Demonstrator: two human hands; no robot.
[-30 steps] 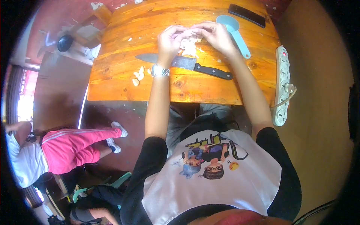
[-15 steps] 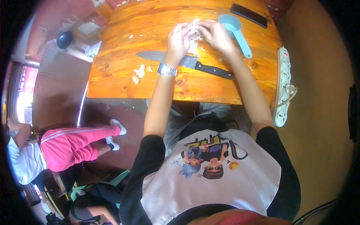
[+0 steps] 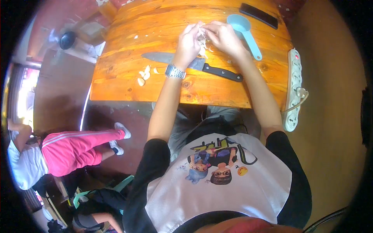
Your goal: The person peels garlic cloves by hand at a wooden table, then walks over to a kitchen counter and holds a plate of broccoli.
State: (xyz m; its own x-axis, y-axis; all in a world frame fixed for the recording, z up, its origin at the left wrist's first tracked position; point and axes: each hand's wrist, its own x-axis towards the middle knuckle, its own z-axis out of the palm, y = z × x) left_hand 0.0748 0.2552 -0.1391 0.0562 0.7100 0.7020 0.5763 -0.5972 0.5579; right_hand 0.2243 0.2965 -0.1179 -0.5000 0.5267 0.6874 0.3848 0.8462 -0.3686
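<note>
left hand (image 3: 188,44) and right hand (image 3: 227,38) both pinching what looks like a garlic clove (image 3: 201,26), probably light, firm, slippery where bare, best held by its sides

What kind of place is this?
Probably a home or small eatery's food-prep area, not certain which: a kitchen knife and garlic cloves lie on a wooden table, with a power strip along its edge.

Left hand (image 3: 188,43), right hand (image 3: 226,38) close together, fingers curled.
</note>
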